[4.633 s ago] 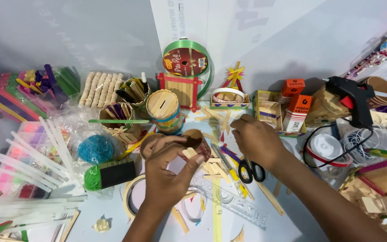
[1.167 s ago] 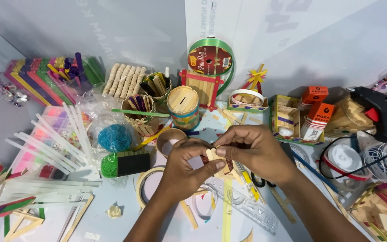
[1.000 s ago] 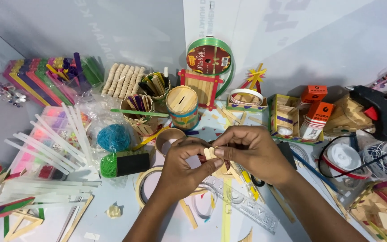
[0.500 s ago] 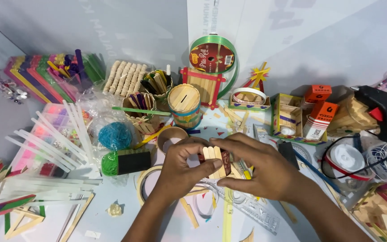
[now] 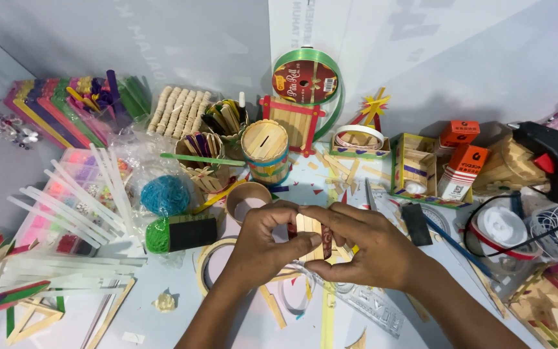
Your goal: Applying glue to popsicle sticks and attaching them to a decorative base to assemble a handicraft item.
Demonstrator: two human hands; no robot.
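Note:
My left hand (image 5: 263, 242) and my right hand (image 5: 372, 249) meet over the middle of the table and together pinch a small panel of pale craft sticks (image 5: 309, 234) held upright between the fingertips. A dark red patterned strip (image 5: 326, 240) lies against the panel's right edge, under my right thumb and fingers. Just behind my left hand stands a brown tape roll (image 5: 247, 199). A wider masking tape ring (image 5: 209, 265) lies flat below my left wrist.
A stick-built round box (image 5: 265, 152), a green ribbon spool (image 5: 306, 81), cups of sticks (image 5: 198, 158), blue and green yarn balls (image 5: 164, 194), glue sticks (image 5: 79, 197), coloured sticks (image 5: 66, 106), small boxes (image 5: 463, 168), a black glue gun (image 5: 553, 155), a clear ruler (image 5: 369, 307).
My right hand left the scissors and joined my left hand. Both hands now pinch the stick panel, and over the last second they shifted slightly right while the view drifted.

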